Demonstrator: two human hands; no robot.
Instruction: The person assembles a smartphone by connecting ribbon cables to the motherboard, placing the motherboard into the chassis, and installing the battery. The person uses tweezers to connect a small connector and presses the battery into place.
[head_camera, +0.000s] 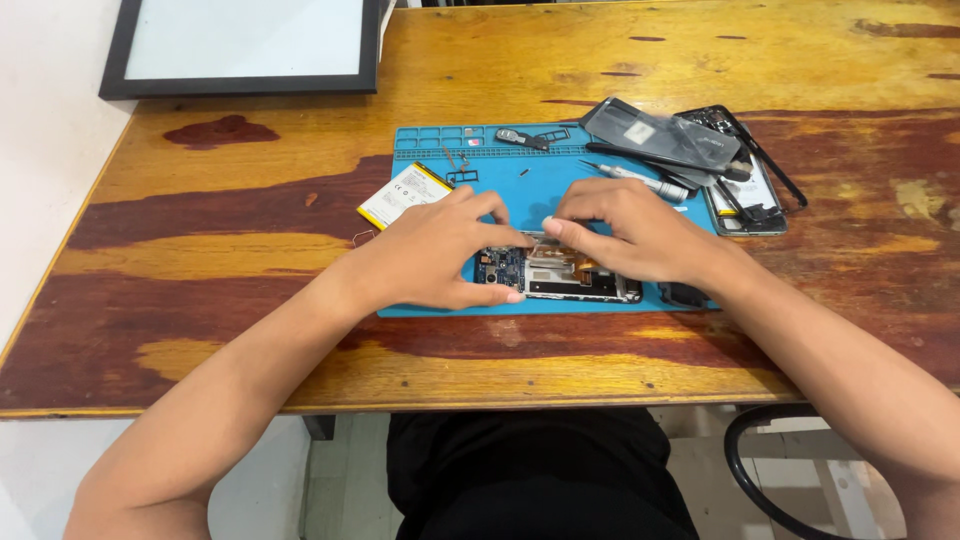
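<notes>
On the blue rubber work mat (560, 190) lies the opened black phone with bare blue circuit board (556, 275), light, stiff and fragile I think, better held by its edges, where the left hand (440, 250) clamps its end and the right hand (635, 235) pinches together above it.

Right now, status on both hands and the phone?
Left hand and right hand both on the opened phone, on blue mat. Battery left, screwdriver behind. Nothing blocking.
</notes>
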